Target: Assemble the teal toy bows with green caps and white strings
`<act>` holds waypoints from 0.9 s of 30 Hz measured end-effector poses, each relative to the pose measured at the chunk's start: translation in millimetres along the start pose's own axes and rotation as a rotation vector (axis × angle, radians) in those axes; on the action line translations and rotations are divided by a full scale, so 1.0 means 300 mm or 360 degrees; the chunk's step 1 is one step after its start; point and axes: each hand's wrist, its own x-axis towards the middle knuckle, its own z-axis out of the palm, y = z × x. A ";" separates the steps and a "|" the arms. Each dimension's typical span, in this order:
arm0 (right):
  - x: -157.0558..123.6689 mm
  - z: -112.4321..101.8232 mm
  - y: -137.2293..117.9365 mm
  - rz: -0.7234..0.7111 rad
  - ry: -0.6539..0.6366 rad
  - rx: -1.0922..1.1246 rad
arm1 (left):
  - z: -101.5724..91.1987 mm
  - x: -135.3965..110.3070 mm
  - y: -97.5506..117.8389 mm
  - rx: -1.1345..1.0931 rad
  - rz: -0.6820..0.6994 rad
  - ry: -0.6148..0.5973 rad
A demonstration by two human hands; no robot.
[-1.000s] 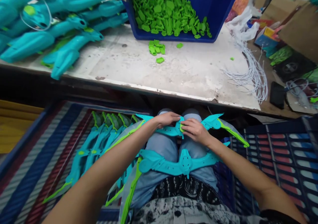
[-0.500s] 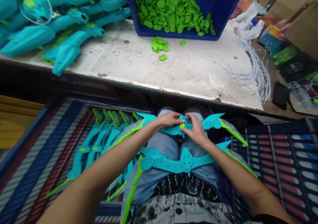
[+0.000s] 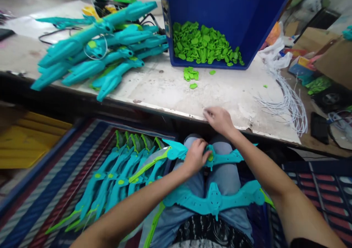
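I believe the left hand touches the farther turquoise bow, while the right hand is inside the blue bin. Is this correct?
Partly: the head view shows the right hand at the table's front edge, outside the blue bin. The left hand does touch the farther bow.

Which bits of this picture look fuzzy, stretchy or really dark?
In the head view, the right hand looks a little smeary, maybe from moving; in the head view, the right forearm seems stretched toward the bottom corner, probably by a wide lens; and in the head view, the space under the table is very dark, while its top is bright.
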 end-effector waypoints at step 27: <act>-0.048 -0.069 0.210 0.0049 0.0093 -0.0106 | -0.084 -0.159 0.012 0.0383 0.0432 -0.1510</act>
